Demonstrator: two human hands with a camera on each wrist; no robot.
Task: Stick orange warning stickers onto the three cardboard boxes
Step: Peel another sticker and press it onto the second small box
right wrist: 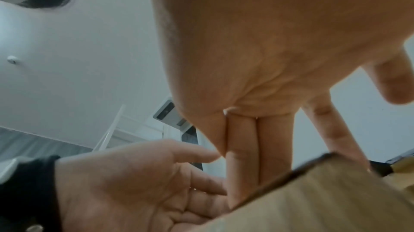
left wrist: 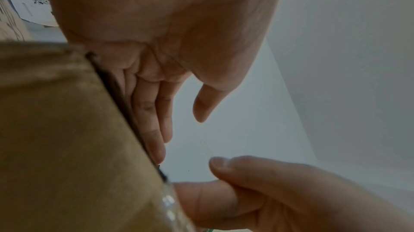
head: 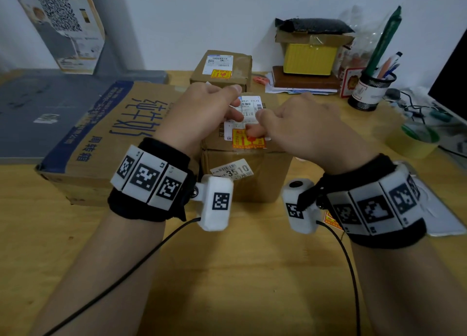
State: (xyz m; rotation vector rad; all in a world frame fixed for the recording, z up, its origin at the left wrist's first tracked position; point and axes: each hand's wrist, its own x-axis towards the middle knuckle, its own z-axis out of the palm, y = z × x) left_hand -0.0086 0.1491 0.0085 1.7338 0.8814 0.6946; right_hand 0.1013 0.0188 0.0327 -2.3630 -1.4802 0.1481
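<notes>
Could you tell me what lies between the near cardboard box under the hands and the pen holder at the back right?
In the head view, only bare wooden desk lies between the near box and the pen holder.

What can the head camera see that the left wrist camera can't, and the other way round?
Only the head view shows the orange sticker on the near box, a stickered far box and the big carton. Only the left wrist view shows the left hand's palm and straight fingers from below. Both show both hands, left and right, at the box.
</notes>
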